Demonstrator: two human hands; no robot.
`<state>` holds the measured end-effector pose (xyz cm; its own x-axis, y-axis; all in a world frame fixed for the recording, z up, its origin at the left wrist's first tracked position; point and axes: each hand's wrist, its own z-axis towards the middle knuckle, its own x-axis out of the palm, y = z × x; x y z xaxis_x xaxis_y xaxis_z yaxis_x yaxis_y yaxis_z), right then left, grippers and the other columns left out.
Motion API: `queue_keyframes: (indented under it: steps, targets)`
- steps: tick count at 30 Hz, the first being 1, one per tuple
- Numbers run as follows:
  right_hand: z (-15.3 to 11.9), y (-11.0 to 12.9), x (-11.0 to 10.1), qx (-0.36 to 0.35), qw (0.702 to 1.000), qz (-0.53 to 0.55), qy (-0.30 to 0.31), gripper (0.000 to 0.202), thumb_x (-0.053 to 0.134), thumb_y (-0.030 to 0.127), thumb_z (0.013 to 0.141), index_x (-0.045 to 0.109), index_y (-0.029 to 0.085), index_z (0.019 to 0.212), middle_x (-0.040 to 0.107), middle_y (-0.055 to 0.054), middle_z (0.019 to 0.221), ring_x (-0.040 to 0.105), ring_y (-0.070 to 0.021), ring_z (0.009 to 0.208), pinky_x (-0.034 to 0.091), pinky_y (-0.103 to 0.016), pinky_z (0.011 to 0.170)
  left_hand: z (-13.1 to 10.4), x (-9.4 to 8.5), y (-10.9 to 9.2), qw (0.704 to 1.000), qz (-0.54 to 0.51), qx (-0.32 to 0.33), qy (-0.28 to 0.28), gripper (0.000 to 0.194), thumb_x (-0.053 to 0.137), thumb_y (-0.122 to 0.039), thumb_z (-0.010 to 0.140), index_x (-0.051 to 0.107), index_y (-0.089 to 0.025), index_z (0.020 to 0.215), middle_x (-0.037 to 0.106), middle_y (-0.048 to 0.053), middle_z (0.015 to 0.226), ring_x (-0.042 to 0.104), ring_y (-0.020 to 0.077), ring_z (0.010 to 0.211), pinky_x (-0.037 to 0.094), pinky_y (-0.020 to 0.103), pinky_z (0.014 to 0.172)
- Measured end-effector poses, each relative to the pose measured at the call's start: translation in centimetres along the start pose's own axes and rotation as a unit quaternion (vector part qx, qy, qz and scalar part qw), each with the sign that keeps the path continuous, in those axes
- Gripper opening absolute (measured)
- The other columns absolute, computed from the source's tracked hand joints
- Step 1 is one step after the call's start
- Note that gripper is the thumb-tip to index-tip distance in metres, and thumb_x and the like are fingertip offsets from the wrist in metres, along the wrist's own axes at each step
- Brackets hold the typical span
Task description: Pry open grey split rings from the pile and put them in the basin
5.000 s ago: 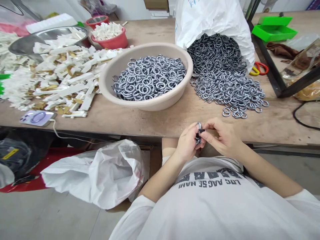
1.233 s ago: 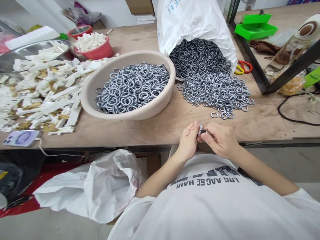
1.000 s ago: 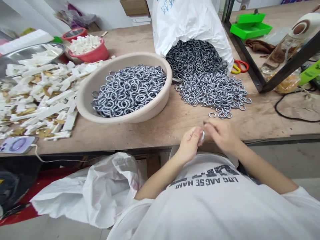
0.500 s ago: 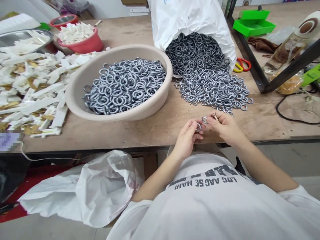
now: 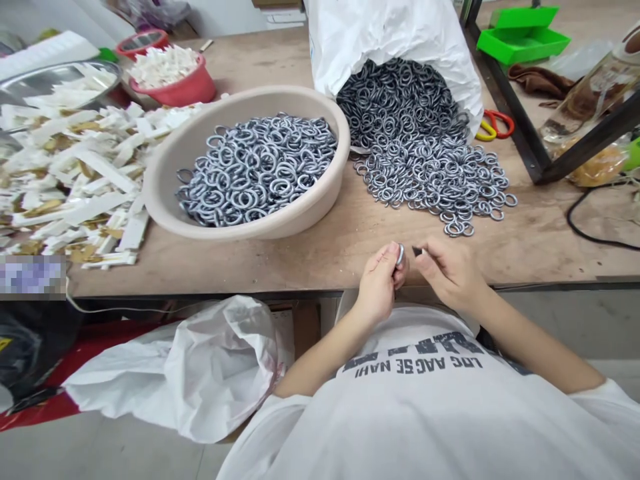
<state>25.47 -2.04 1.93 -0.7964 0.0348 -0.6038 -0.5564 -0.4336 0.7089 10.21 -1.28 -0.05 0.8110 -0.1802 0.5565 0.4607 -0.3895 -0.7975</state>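
While the left hand (image 5: pixel 379 283) pinches a metal ring (image 5: pixel 400 254) at the table edge (image 5: pixel 310 283), the right hand (image 5: pixel 447 273) pinches a small dark piece (image 5: pixel 417 251) just beside it. Shirt print (image 5: pixel 417 363) reads mirrored, roughly "LOC AAG SE NAHI".

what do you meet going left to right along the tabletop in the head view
pile of white strips → beige basin of rings → loose heap of rings → scissors → black cable
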Motion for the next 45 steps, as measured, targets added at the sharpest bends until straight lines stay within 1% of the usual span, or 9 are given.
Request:
queue_keyframes:
  steps: [6, 11, 14, 21, 25, 28, 32, 38, 45]
  targets:
    - [-0.8, 1.5, 0.1, -0.054, 0.993, -0.107, 0.017, 0.034, 0.047, 0.037, 0.102, 0.047, 0.016, 0.076, 0.051, -0.002, 0.070, 0.042, -0.0117, 0.061, 0.026, -0.030, 0.060, -0.1, 0.2, 0.2, 0.999, -0.026, -0.004, -0.035, 0.052, 0.071, -0.057, 0.081, 0.042, -0.015, 0.077, 0.029, -0.004, 0.061, 0.025, 0.0024, 0.050, 0.023, 0.014, 0.045]
    - [0.2, -1.3, -0.7, 0.053, 0.994, -0.093, 0.021, 0.046, 0.035, 0.048, 0.106, 0.044, 0.016, 0.073, 0.050, -0.002, 0.066, 0.042, -0.0129, 0.060, 0.024, -0.031, 0.059, -1.0, 0.0, 0.4, 0.997, 0.024, -0.015, 0.070, 0.048, 0.061, -0.056, 0.090, 0.043, -0.013, 0.074, 0.034, -0.001, 0.062, 0.030, 0.0030, 0.052, 0.022, 0.017, 0.049]
    - [1.0, -4.2, -2.1, 0.155, 0.961, -0.229, -0.016, 0.048, 0.035, 0.056, 0.104, 0.055, 0.017, 0.085, 0.059, -0.006, 0.079, 0.050, -0.0175, 0.069, 0.022, -0.032, 0.061, -1.3, -0.5, 0.2, 0.994, 0.047, -0.011, 0.099, 0.047, 0.054, -0.052, 0.094, 0.045, -0.012, 0.071, 0.041, 0.001, 0.061, 0.036, 0.0038, 0.053, 0.027, 0.018, 0.052]
    - [1.8, -7.2, -3.0, 0.182, 0.878, -0.442, 0.017, 0.025, 0.057, 0.041, 0.096, 0.065, 0.018, 0.102, 0.062, -0.010, 0.106, 0.055, -0.0235, 0.078, 0.018, -0.036, 0.061, 0.1, -1.8, 0.0, 0.997, 0.063, -0.031, 0.039, 0.041, 0.072, -0.049, 0.084, 0.064, -0.011, 0.096, 0.066, 0.009, 0.083, 0.050, 0.0054, 0.053, 0.039, 0.014, 0.050]
    - [2.0, -6.8, -3.0, 0.172, 0.929, -0.327, -0.024, 0.020, 0.054, 0.032, 0.096, 0.062, 0.014, 0.097, 0.060, -0.012, 0.102, 0.053, -0.0219, 0.082, 0.026, -0.036, 0.066, 0.8, -1.8, -0.7, 0.999, 0.041, -0.028, 0.006, 0.051, 0.074, -0.044, 0.083, 0.062, -0.016, 0.124, 0.067, 0.009, 0.093, 0.059, 0.0083, 0.065, 0.047, 0.014, 0.053]
    - [1.7, -5.0, -2.6, 0.181, 0.983, 0.033, -0.007, 0.029, 0.053, 0.042, 0.097, 0.058, 0.014, 0.092, 0.057, -0.007, 0.085, 0.049, -0.0158, 0.074, 0.032, -0.030, 0.063, 1.0, -1.4, -1.1, 0.999, 0.027, -0.022, -0.011, 0.043, 0.068, -0.045, 0.085, 0.063, -0.013, 0.113, 0.064, 0.012, 0.104, 0.059, 0.0098, 0.073, 0.048, 0.015, 0.052]
    - [1.0, -1.9, -0.4, 0.233, 0.894, 0.376, 0.068, 0.046, 0.060, 0.061, 0.090, 0.054, 0.016, 0.093, 0.046, 0.000, 0.071, 0.032, -0.0085, 0.053, 0.020, -0.026, 0.048, 1.2, -0.6, -0.3, 0.998, 0.063, 0.006, -0.005, 0.044, 0.063, -0.056, 0.087, 0.057, -0.016, 0.105, 0.058, 0.004, 0.086, 0.050, 0.0059, 0.063, 0.037, 0.012, 0.046]
    - [-0.1, -0.8, 2.8, 0.210, 0.927, 0.303, -0.067, 0.028, 0.055, 0.045, 0.099, 0.055, 0.017, 0.096, 0.052, -0.002, 0.079, 0.048, -0.0114, 0.066, 0.040, -0.026, 0.060, 1.5, -0.1, 1.0, 0.997, 0.052, 0.006, 0.063, 0.047, 0.070, -0.056, 0.084, 0.047, -0.016, 0.094, 0.053, -0.001, 0.073, 0.040, 0.0021, 0.053, 0.031, 0.012, 0.048]
    - [-0.8, -0.9, 1.0, 0.077, 0.987, 0.116, -0.080, 0.022, 0.056, 0.036, 0.100, 0.058, 0.018, 0.111, 0.059, -0.004, 0.094, 0.053, -0.0132, 0.082, 0.042, -0.027, 0.075, 1.0, -0.7, 0.3, 0.996, 0.077, 0.044, 0.028, 0.049, 0.056, -0.057, 0.092, 0.045, -0.013, 0.075, 0.039, -0.001, 0.058, 0.031, 0.0031, 0.050, 0.025, 0.015, 0.048]
